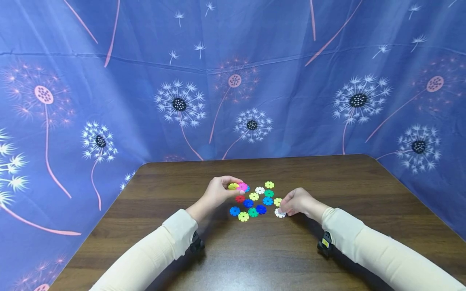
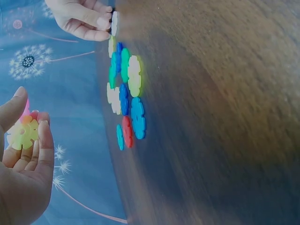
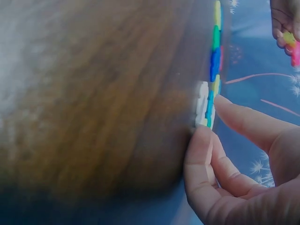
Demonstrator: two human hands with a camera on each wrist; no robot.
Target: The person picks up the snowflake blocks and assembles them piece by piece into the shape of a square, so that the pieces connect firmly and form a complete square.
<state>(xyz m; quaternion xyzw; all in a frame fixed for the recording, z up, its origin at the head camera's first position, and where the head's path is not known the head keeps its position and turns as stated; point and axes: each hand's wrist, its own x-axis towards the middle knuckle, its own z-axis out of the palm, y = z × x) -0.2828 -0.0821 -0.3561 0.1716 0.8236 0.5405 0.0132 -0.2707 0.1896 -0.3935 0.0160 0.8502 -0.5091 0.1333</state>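
My left hand [image 1: 220, 190] is raised over the table's left part and pinches a pink flower-shaped plastic disc [image 1: 242, 186] and a yellow one [image 2: 22, 135] between thumb and fingers. Whether the two are joined is hard to tell. Down at the table, my right hand [image 1: 300, 202] has its fingertips at the edge of a white flower-shaped disc [image 1: 280, 213], which lies flat. In the right wrist view a gap shows between thumb and forefinger beside this white disc [image 3: 202, 103]. A yellow disc [image 1: 277, 201] lies just behind it.
Several more flower discs lie between the hands, among them a red [image 1: 240, 199], a green [image 1: 253, 212], a dark blue [image 1: 261, 209] and a light blue one [image 1: 234, 211]. Behind the brown wooden table [image 1: 236, 250] hangs a blue dandelion-print cloth [image 1: 291, 93].
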